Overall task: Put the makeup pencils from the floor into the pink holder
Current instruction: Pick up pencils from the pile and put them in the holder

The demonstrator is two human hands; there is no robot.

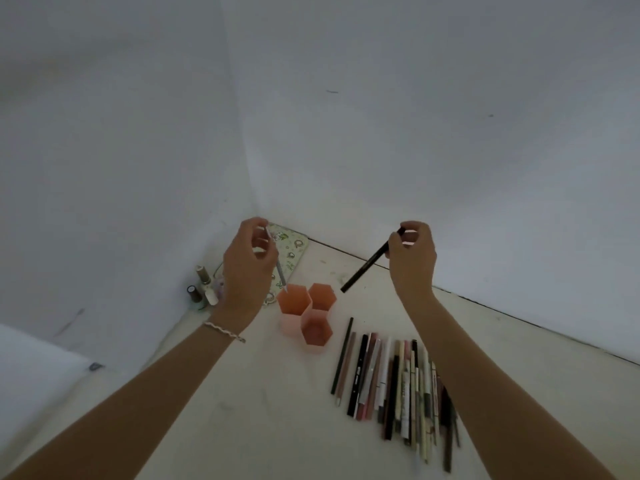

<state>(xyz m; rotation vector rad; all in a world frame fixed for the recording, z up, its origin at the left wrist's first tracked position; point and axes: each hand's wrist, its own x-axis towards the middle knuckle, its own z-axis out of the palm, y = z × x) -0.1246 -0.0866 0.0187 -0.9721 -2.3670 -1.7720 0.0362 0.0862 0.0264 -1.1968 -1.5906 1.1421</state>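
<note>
Home interior, bare room corner. Plain white walls [415, 116] meet pale floor [259, 393]. Personal cosmetics set straight on the floor: row of makeup pencils [391, 379], pink hexagonal holder [306, 315], small nail polish bottles [202, 287] by the wall, patterned pouch or case [294, 251] in the corner. White fabric edge [38, 368] at lower left, possibly bedding, cannot tell.
</note>
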